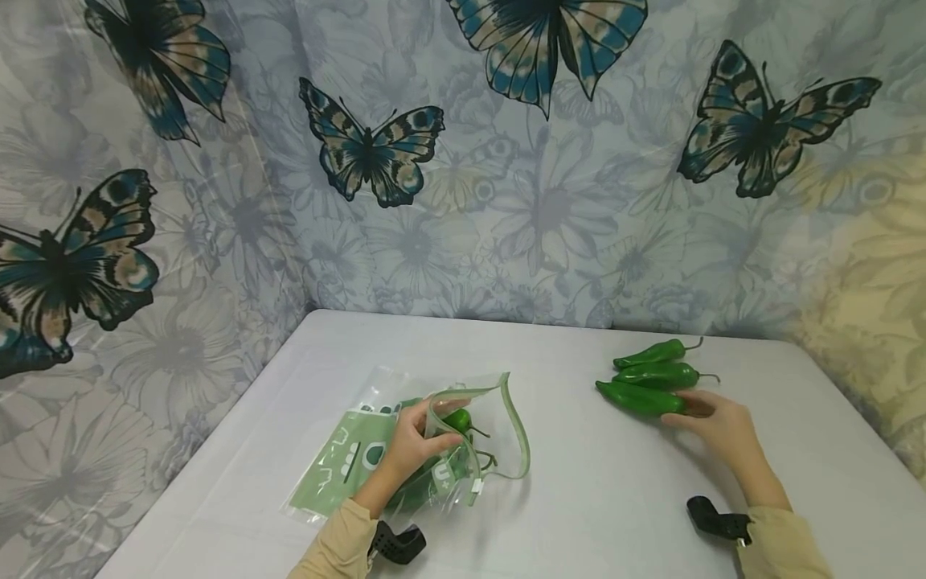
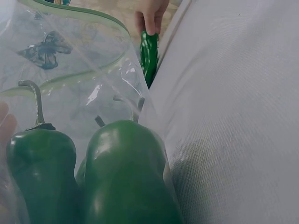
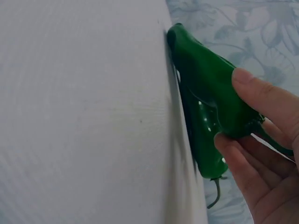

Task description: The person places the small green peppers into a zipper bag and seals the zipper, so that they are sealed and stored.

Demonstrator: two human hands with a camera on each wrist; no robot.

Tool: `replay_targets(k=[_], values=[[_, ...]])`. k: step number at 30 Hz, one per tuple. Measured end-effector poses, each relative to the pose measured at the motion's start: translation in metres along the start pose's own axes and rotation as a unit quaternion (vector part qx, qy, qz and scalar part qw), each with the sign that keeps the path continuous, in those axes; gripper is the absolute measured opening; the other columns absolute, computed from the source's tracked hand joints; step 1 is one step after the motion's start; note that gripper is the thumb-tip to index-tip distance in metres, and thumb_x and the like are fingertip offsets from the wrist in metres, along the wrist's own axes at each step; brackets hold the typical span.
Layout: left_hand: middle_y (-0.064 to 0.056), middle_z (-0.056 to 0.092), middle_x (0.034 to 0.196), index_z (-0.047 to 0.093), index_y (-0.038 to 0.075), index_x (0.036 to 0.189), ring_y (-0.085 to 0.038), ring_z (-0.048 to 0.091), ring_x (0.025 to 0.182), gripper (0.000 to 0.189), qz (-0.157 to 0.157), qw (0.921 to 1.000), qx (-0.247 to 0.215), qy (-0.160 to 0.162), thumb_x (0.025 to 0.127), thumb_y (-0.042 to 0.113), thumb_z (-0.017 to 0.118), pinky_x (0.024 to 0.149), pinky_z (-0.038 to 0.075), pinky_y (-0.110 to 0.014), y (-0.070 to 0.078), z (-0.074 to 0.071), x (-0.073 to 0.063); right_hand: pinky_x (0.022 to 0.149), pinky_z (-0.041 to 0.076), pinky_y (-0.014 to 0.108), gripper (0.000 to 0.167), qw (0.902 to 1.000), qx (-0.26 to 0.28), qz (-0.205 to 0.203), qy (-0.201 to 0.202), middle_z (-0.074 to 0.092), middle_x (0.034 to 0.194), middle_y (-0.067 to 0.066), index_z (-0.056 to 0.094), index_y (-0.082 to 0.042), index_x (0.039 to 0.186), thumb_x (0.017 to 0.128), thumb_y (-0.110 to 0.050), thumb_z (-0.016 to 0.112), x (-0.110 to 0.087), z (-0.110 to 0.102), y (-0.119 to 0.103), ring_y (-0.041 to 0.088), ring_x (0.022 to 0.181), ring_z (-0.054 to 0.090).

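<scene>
A clear plastic zip bag (image 1: 340, 458) with a green printed panel lies on the left of the table, its green-edged mouth spread toward the right. My left hand (image 1: 414, 441) grips the bag by its rim, thumb in front. Inside are green peppers (image 2: 126, 172) with curved stems, seen through the plastic in the left wrist view. On the right, my right hand (image 1: 719, 422) pinches the stem end of the nearest green pepper (image 3: 205, 79) between thumb and fingers. Two more peppers (image 1: 658, 375) lie side by side just behind it.
A white cloth covers the table (image 1: 564, 498). Close behind it hangs a floral curtain (image 1: 550, 209) printed with butterflies, which also runs along the left side. A black wrist strap (image 1: 398, 543) sits at each sleeve.
</scene>
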State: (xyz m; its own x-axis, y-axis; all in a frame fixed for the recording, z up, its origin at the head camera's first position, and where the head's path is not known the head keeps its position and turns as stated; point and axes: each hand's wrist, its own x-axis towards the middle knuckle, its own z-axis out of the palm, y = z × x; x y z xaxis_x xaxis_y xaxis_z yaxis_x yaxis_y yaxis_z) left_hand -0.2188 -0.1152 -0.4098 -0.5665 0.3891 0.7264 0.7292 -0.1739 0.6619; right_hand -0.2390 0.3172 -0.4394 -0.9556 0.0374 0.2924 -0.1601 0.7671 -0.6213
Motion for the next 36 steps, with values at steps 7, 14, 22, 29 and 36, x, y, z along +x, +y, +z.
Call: replay_targets(k=[7,14,22,29,36], values=[[-0.036,0.051,0.101,0.048,-0.020,0.109,-0.011,0.015,0.028,0.043,0.003,1.0000,-0.003,0.001,0.084,0.011,0.064,0.027,0.023,-0.020,0.000,0.000,0.001,0.072,0.043,0.052,0.057,0.9983,0.048,0.020,0.027,0.059,0.103,0.025,0.056,0.005,0.116,0.075,-0.031,0.073,-0.003,-0.005,-0.010,-0.002,0.079,0.051],[-0.036,0.051,0.102,0.047,-0.021,0.109,-0.012,0.015,0.028,0.043,0.006,1.0000,-0.005,0.005,0.084,0.010,0.064,0.027,0.024,-0.021,0.000,0.000,0.001,0.060,0.047,0.023,0.053,0.9957,0.076,0.026,0.046,0.057,0.108,0.000,0.060,-0.012,0.117,0.073,-0.039,0.073,0.011,0.013,0.028,-0.006,0.079,0.055],[-0.037,0.051,0.102,0.047,-0.020,0.109,-0.012,0.016,0.028,0.040,0.007,0.9999,-0.005,0.006,0.083,0.004,0.064,0.027,0.024,-0.021,0.001,0.000,0.000,0.065,0.046,0.018,0.050,0.9961,0.082,0.005,0.033,0.054,0.113,-0.002,0.056,-0.025,0.121,0.075,-0.042,0.069,0.024,0.030,0.048,-0.001,0.088,0.054],[-0.037,0.050,0.103,0.047,-0.021,0.108,-0.012,0.017,0.028,0.039,0.005,0.9999,-0.015,0.006,0.082,0.002,0.063,0.028,0.024,-0.021,0.000,0.000,0.001,0.064,0.046,0.016,0.045,0.9903,0.117,-0.041,0.062,0.062,0.099,-0.003,0.059,-0.027,0.118,0.075,-0.032,0.072,0.029,0.041,0.043,0.007,0.081,0.059],[-0.037,0.050,0.104,0.048,-0.021,0.108,-0.012,0.016,0.029,0.039,0.000,0.9999,-0.008,0.007,0.083,0.003,0.064,0.028,0.023,-0.021,0.000,-0.001,0.000,0.063,0.047,0.017,0.043,0.9809,0.165,-0.087,0.057,0.061,0.097,0.000,0.061,-0.020,0.116,0.075,-0.021,0.073,0.026,0.045,0.023,0.010,0.079,0.060]])
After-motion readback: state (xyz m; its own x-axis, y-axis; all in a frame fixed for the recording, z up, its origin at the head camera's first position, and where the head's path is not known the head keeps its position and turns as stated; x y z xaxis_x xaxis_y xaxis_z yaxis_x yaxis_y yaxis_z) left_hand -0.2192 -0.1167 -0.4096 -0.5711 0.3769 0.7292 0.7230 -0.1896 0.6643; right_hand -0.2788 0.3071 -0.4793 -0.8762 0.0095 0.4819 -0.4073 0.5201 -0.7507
